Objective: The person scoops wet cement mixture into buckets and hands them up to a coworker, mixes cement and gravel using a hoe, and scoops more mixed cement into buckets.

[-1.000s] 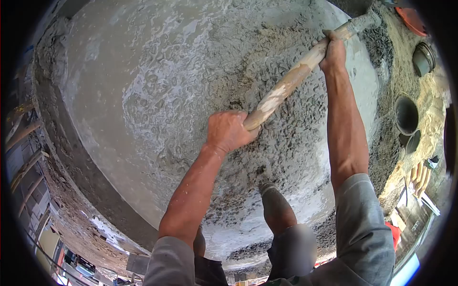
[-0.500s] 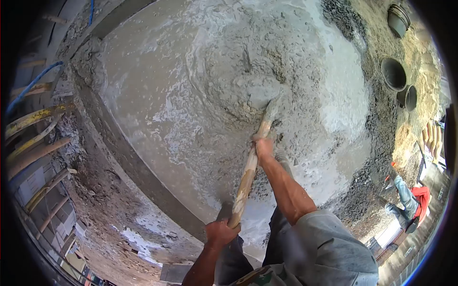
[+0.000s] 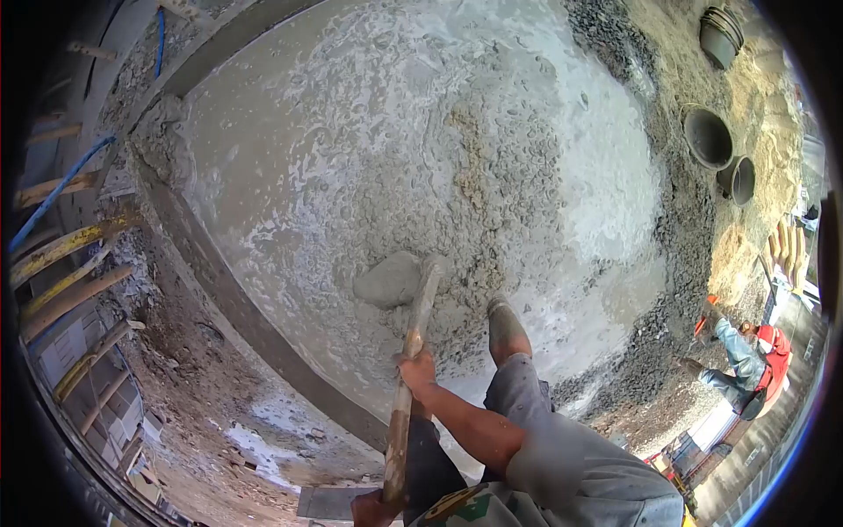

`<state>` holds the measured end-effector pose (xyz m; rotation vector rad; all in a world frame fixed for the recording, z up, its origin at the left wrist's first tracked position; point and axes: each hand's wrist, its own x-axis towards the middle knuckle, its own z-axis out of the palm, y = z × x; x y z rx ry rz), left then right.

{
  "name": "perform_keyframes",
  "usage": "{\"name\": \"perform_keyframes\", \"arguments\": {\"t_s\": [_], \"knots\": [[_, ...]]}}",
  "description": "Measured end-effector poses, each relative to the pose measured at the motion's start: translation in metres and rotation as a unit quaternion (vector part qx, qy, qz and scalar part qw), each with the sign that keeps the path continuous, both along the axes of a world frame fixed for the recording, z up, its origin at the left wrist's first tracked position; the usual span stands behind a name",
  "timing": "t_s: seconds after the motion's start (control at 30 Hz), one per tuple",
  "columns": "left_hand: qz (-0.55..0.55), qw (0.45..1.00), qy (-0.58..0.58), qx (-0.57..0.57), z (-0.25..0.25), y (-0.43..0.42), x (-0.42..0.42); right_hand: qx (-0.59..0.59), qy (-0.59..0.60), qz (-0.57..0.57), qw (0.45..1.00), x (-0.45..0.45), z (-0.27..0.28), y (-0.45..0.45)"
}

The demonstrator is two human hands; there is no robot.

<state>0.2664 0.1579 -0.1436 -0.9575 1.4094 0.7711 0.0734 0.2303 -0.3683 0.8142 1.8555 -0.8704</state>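
Note:
My right hand (image 3: 418, 369) is wrapped round the middle of the wooden handle (image 3: 399, 430) of a hoe. Near the handle's lower end, at the bottom of the view, my left hand (image 3: 373, 509) grips it too and is partly cut off by the frame. The hoe's blade (image 3: 388, 279) is coated in grey mortar and rests in the wet concrete mix (image 3: 457, 228). Coarser gravelly mix lies round the blade, with a thin milky slurry further out. My right boot (image 3: 507, 329) stands in the mix, right of the handle.
A concrete curb (image 3: 255, 316) borders the mix on the left, with sticks (image 3: 75, 237) beyond it. Gravel (image 3: 672, 290) lines the right edge. Black buckets (image 3: 708, 138) lie on sand. A person in red (image 3: 773, 360) is at the far right.
The hoe has been drawn back through the mix, toward me and to the left. Both hands moved down and left with the handle, still gripping it.

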Motion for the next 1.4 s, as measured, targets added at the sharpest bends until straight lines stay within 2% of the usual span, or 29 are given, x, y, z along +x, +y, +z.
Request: {"name": "perform_keyframes", "arguments": {"t_s": [0.03,0.07,0.1,0.17,0.23,0.27,0.3,0.33,0.37,0.4,0.47,0.57,0.6,0.7,0.77,0.8,0.83,0.9,0.93,0.97,1.0,1.1,1.17,1.23,1.27,1.3,1.33,1.37,1.4], "knots": [[-0.016,0.999,-0.029,0.004,-0.018,0.005,-0.027,0.044,-0.030,0.024,0.998,-0.028,-0.019,-0.002],[-0.003,1.000,0.015,0.001,-0.036,0.009,-0.045,0.026,0.025,0.021,0.999,-0.046,-0.055,0.009],[0.015,0.999,0.053,0.003,-0.052,0.019,-0.059,0.012,0.074,0.023,0.997,-0.073,-0.068,0.024],[0.087,0.990,0.107,0.016,-0.097,0.061,-0.101,0.062,0.074,0.068,0.993,-0.155,-0.076,0.056],[0.069,0.971,0.223,0.044,-0.137,0.092,-0.182,0.024,0.210,0.033,0.977,-0.243,-0.088,0.089],[0.054,0.962,0.266,0.035,-0.159,0.101,-0.218,0.008,0.189,0.026,0.982,-0.290,-0.096,0.104],[0.038,0.951,0.307,0.025,-0.181,0.107,-0.252,-0.020,0.246,0.002,0.969,-0.333,-0.100,0.112],[0.040,0.935,0.351,0.016,-0.202,0.110,-0.283,-0.085,0.255,-0.062,0.961,-0.374,-0.104,0.119],[0.041,0.919,0.392,0.009,-0.221,0.111,-0.313,-0.098,0.259,-0.076,0.958,-0.415,-0.112,0.129],[0.039,0.903,0.428,-0.009,-0.232,0.108,-0.349,-0.079,0.337,-0.068,0.936,-0.450,-0.117,0.132],[0.020,0.862,0.505,-0.044,-0.268,0.098,-0.408,-0.120,0.317,-0.133,0.931,-0.511,-0.085,0.117],[-0.078,0.809,0.570,-0.117,-0.307,0.055,-0.483,-0.233,0.300,-0.235,0.895,-0.586,-0.119,0.111],[-0.097,0.822,0.546,-0.127,-0.303,0.037,-0.500,-0.256,0.316,-0.243,0.881,-0.604,-0.137,0.106],[-0.107,0.860,0.483,-0.126,-0.294,0.015,-0.466,-0.203,0.278,-0.227,0.911,-0.568,-0.168,0.061],[-0.102,0.882,0.443,-0.123,-0.273,0.018,-0.410,-0.069,0.251,-0.116,0.959,-0.503,-0.190,0.041],[-0.098,0.895,0.418,-0.122,-0.254,0.021,-0.376,-0.065,0.264,-0.127,0.954,-0.463,-0.204,0.033],[-0.102,0.913,0.377,-0.119,-0.232,0.024,-0.347,-0.037,0.262,-0.076,0.961,-0.421,-0.178,0.030],[-0.132,0.912,0.372,-0.116,-0.198,0.021,-0.279,-0.009,0.212,-0.096,0.973,-0.341,-0.169,0.026],[-0.149,0.913,0.361,-0.117,-0.179,0.018,-0.245,0.016,0.187,-0.085,0.979,-0.303,-0.140,0.025],[-0.150,0.924,0.335,-0.104,-0.164,0.014,-0.207,-0.009,0.177,-0.098,0.979,-0.259,-0.140,0.027],[-0.152,0.936,0.305,-0.090,-0.149,0.007,-0.172,0.030,0.186,-0.070,0.980,-0.213,-0.142,0.025],[-0.207,0.945,0.251,-0.040,-0.091,-0.019,-0.083,0.007,0.059,-0.139,0.989,-0.116,-0.053,0.033],[-0.224,0.944,0.243,0.004,-0.075,-0.033,-0.058,0.017,0.127,-0.187,0.974,-0.052,-0.037,0.044],[-0.252,0.936,0.239,0.059,-0.047,-0.047,-0.040,-0.051,0.063,-0.271,0.959,-0.009,-0.024,0.080],[-0.293,0.930,0.205,0.080,-0.060,-0.051,-0.026,-0.029,0.094,-0.345,0.934,0.007,-0.010,0.100],[-0.304,0.925,0.202,0.108,-0.065,-0.042,-0.053,-0.013,0.140,-0.412,0.901,0.002,-0.006,0.124],[-0.373,0.896,0.205,0.128,-0.081,-0.030,-0.080,-0.011,0.221,-0.476,0.851,-0.018,0.003,0.148],[-0.349,0.882,0.285,0.138,-0.106,-0.013,-0.097,-0.011,0.224,-0.531,0.817,-0.040,0.017,0.179],[-0.325,0.861,0.363,0.147,-0.138,0.010,-0.118,0.025,0.239,-0.512,0.824,-0.056,0.005,0.223]]}}
